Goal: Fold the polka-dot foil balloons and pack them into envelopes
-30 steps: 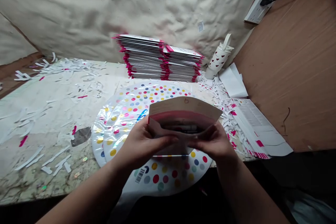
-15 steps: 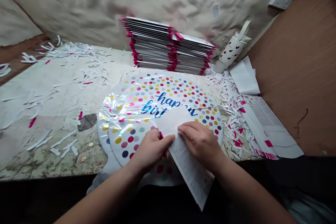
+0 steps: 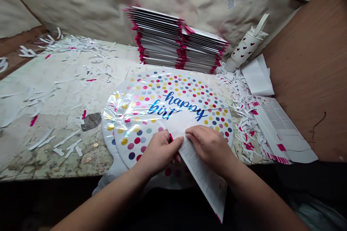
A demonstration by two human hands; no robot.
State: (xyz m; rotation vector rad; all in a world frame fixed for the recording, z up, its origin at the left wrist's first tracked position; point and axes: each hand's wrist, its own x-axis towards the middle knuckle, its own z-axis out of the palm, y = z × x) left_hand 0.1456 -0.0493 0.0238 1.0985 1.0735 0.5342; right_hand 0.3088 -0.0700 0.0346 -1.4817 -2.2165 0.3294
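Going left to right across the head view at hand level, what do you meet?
paper scraps → left hand → folded sheet → right hand → paper shreds → printed card → wooden panel

foil balloon: white, multicoloured polka dots, blue "happy birthday" script | paper packet: white, grey print, magenta corner | packet stack: grey-white, magenta edges | tumbler: white, red hearts | tabletop: mottled grey-white, magenta flecks | board: plain brown | wall cloth: cream
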